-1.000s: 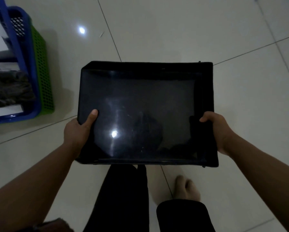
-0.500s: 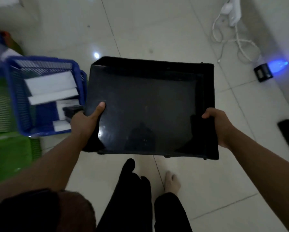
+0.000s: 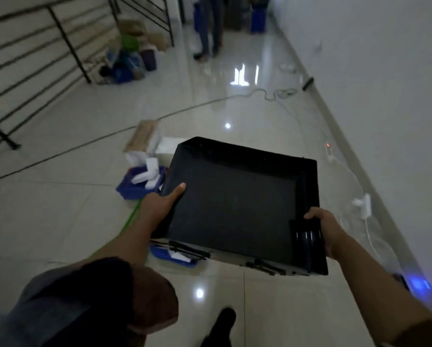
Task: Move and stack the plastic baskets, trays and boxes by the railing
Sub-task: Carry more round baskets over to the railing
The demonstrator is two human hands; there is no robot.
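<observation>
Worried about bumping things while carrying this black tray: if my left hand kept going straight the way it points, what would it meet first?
Probably the blue basket of white blocks just beyond the left hand, which holds the black tray; depth is unclear.

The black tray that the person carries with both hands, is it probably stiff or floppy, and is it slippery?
The black tray is probably stiff: held only at its two sides, by the left hand and the right hand, it keeps straight edges. Its glossy inside suggests smooth plastic, so perhaps slippery. It seems light for its size.
</observation>
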